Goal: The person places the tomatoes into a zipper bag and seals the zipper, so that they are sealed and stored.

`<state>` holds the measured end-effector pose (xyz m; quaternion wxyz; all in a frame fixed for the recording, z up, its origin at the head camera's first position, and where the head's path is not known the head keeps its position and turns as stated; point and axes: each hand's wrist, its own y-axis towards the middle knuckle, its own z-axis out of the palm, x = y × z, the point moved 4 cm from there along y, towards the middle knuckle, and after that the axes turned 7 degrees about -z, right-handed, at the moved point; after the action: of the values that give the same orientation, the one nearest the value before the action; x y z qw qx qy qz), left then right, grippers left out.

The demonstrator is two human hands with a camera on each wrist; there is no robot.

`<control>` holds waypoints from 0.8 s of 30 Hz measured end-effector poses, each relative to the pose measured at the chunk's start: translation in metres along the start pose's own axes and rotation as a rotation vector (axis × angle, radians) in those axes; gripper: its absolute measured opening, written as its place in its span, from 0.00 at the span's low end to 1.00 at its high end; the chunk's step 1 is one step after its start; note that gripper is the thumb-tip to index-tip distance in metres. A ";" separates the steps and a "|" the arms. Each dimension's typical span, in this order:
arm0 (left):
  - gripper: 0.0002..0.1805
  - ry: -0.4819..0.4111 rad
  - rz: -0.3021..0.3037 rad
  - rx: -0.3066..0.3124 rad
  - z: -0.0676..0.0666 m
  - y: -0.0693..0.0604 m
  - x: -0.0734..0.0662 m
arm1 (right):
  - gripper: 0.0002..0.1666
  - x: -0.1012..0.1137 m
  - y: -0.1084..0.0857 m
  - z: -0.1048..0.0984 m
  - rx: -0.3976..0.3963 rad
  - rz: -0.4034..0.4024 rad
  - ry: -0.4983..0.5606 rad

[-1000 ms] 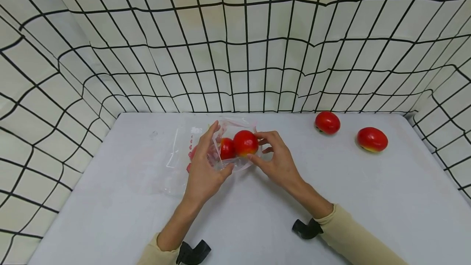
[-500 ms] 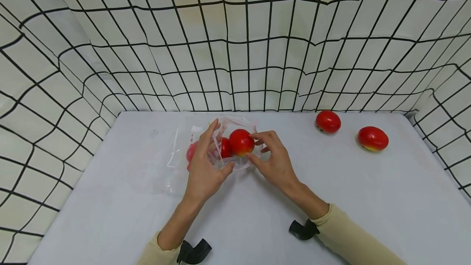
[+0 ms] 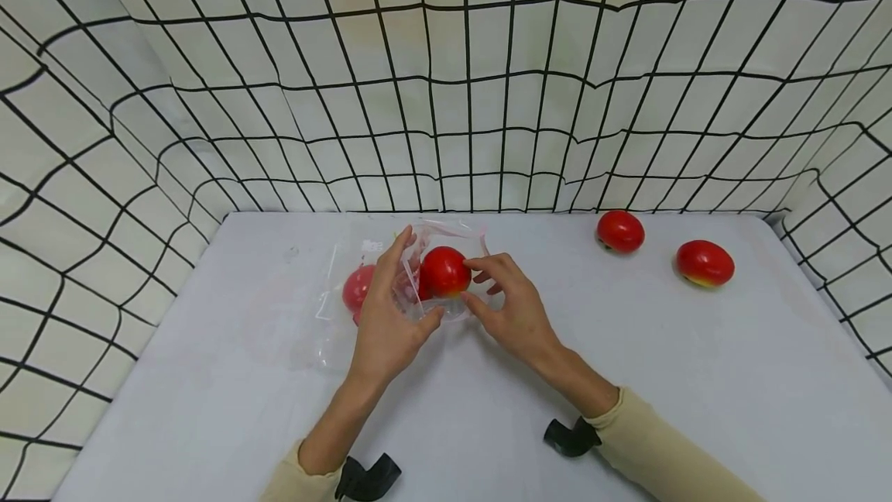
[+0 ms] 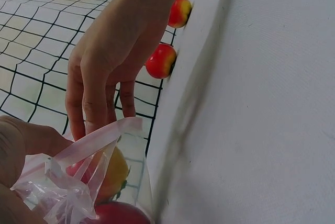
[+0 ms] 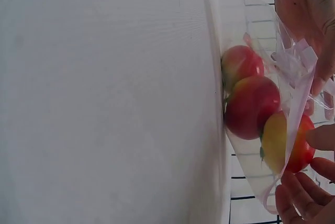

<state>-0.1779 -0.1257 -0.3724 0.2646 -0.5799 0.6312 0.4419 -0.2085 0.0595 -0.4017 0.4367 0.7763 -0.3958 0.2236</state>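
In the head view, my left hand grips the clear plastic bag, its pink-edged mouth facing right. At that mouth, my right hand has thumb and fingertips on a red tomato; another is partly visible behind it. A further tomato lies deeper inside, left of my left hand. Several tomatoes show through the plastic in the right wrist view, where right fingers touch the yellow-and-red one. Crumpled plastic is by my left hand in the left wrist view.
Two loose red tomatoes lie at the back right of the white table. A black grid net stands behind the table and along both sides.
My right hand and the tomato at its fingertips have moved left, further into the bag. Inside, the leftmost tomato has shifted left. My left hand has stayed nearly still.
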 end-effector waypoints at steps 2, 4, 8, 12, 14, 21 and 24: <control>0.63 0.001 -0.004 0.003 0.001 0.000 0.000 | 0.29 0.000 -0.001 0.002 0.021 0.005 0.011; 0.63 0.002 -0.004 0.006 0.001 0.000 0.000 | 0.28 0.001 -0.001 0.003 0.040 0.007 0.014; 0.63 0.001 0.006 0.005 0.002 0.001 0.000 | 0.26 0.002 -0.001 0.004 0.070 0.022 0.012; 0.64 0.006 0.009 -0.002 0.003 0.001 0.001 | 0.25 0.001 -0.002 0.001 0.081 0.042 0.006; 0.64 0.010 0.008 -0.006 0.003 0.001 0.001 | 0.24 0.001 -0.001 -0.001 0.080 0.045 0.009; 0.63 0.006 0.004 0.002 0.002 0.001 0.002 | 0.24 -0.002 0.001 -0.011 0.062 0.035 0.034; 0.63 0.009 -0.010 0.008 0.002 0.000 0.002 | 0.24 -0.002 0.001 -0.016 0.045 0.015 0.042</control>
<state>-0.1791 -0.1248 -0.3755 0.2662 -0.5839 0.6312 0.4356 -0.2107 0.0734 -0.3940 0.4255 0.7780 -0.3875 0.2519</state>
